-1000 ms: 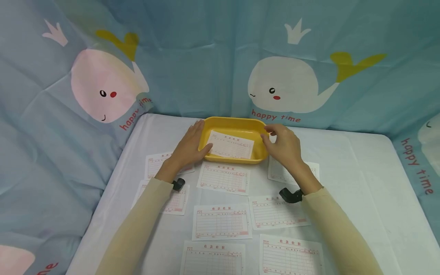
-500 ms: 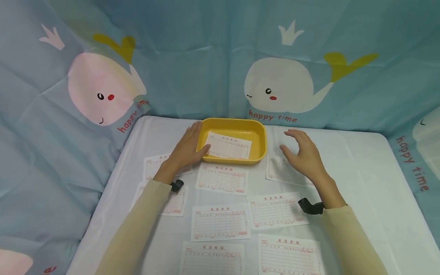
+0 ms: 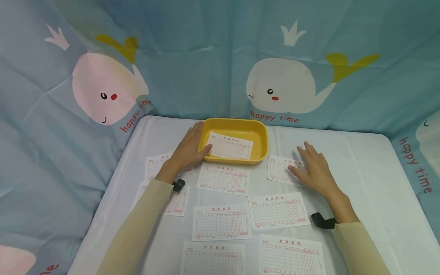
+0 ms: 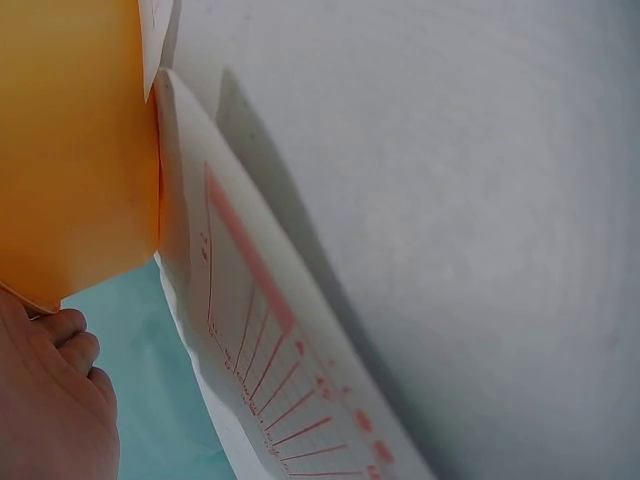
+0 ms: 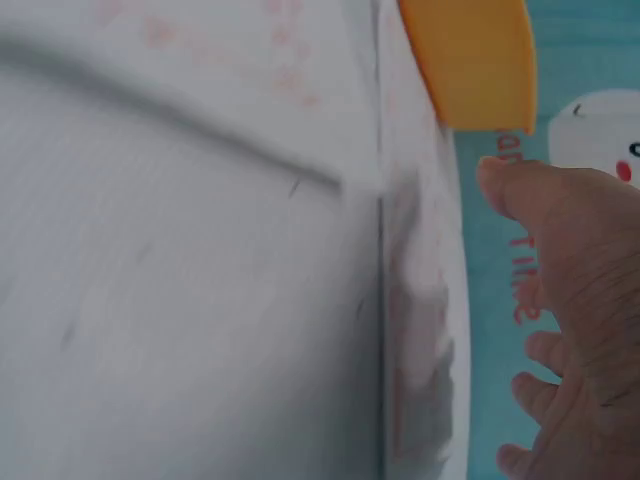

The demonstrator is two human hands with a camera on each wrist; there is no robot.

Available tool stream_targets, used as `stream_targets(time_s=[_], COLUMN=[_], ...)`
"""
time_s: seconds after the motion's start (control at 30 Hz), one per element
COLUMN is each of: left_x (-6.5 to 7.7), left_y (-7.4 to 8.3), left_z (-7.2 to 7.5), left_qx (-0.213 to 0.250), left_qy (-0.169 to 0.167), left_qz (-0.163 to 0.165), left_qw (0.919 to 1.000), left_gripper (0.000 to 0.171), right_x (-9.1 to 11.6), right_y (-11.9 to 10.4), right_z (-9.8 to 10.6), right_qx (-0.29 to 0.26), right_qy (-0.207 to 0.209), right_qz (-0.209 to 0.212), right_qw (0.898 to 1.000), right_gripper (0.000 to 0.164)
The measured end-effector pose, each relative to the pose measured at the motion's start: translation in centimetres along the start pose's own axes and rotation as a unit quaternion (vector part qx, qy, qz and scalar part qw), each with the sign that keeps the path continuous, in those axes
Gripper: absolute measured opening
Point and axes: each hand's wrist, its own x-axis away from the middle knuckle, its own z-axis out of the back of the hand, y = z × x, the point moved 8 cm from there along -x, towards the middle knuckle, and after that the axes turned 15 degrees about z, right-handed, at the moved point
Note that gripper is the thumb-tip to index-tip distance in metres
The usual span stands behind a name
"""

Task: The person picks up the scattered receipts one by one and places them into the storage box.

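Note:
A yellow plastic tray [image 3: 258, 157] stands at the back of the table with a printed receipt slip [image 3: 230, 146] lying in it. My left hand [image 3: 187, 147] rests along the tray's left side, its thumb over the near left rim; the left wrist view shows the fingers [image 4: 75, 345] beside the tray wall [image 4: 80, 150]. Fingers spread, my right hand [image 3: 316, 172] hovers over a slip [image 3: 280, 170] right of the tray and holds nothing. In the right wrist view that hand [image 5: 590, 310] appears apart from the tray [image 5: 480, 65].
More slips with red print lie on the white-covered table: one before the tray [image 3: 223, 179], two partly under the left arm, and several nearer, such as this slip [image 3: 279, 210] and another slip [image 3: 221, 222]. A blue whale-print curtain [image 3: 220, 76] hangs behind.
My right hand has left the tray's right rim, moved right and toward me, and spread its fingers above the slip there. My left hand has stayed at the tray.

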Motion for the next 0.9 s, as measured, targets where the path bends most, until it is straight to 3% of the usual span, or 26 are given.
stream_targets(time_s=[0.37, 0.9], left_x=[-0.2, -0.1], left_y=[-0.1, 0.0], left_z=[-0.1, 0.0], left_qx=[-0.004, -0.001], left_qy=[0.006, 0.008], left_qz=[-0.008, -0.007], left_qw=[0.9999, 0.9999], left_gripper=[0.094, 0.095], right_x=[3.1, 4.4], right_y=[3.5, 4.4], right_z=[0.6, 1.3], right_qx=[0.004, 0.027], right_qy=[0.006, 0.033], right_qz=[-0.046, -0.050], right_qw=[0.999, 0.998], right_gripper=[0.077, 0.063])
